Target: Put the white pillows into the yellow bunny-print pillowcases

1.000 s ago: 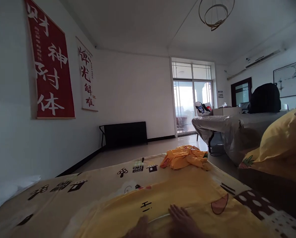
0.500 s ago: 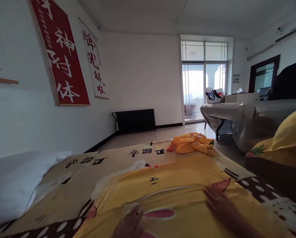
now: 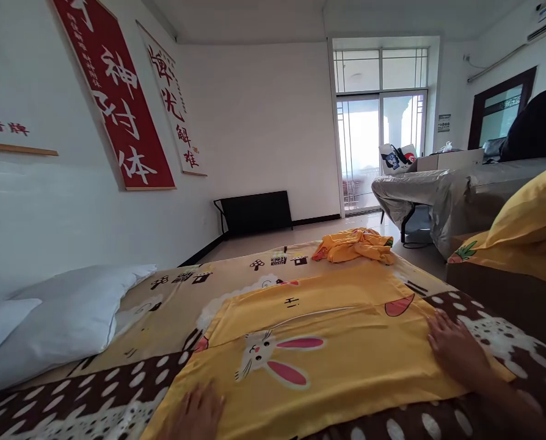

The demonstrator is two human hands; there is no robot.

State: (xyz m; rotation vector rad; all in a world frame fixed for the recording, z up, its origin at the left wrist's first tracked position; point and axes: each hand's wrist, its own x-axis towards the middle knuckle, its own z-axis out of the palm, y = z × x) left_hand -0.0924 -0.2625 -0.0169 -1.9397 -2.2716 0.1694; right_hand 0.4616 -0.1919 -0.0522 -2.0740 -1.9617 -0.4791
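Observation:
A yellow pillowcase (image 3: 346,354) with a rabbit print, carrot shapes and the letters "Hi" lies spread over the patterned bedding. A long slit-like opening runs across it. My left hand (image 3: 196,410) rests palm down on its near left part, fingers stretched out; the frame's lower edge cuts off the wrist. On the right side of the cloth, my right hand (image 3: 458,347) lies flat with its fingers extended, close to the pillowcase's edge. Neither hand grips anything. A crumpled orange-yellow cloth (image 3: 355,245) sits beyond the pillowcase at the bed's far edge.
White pillows (image 3: 76,315) lie at the left on the brown and beige blanket (image 3: 154,373). Yellow bedding (image 3: 536,208) is piled at the right. Further back stand a plastic-covered table (image 3: 414,186) and a black folded panel (image 3: 257,212) against the wall.
Both hands have moved apart: the left toward the lower left, the right outward to the pillowcase's right side. The rabbit print is now uncovered and the cloth looks flatter. The view has shifted slightly.

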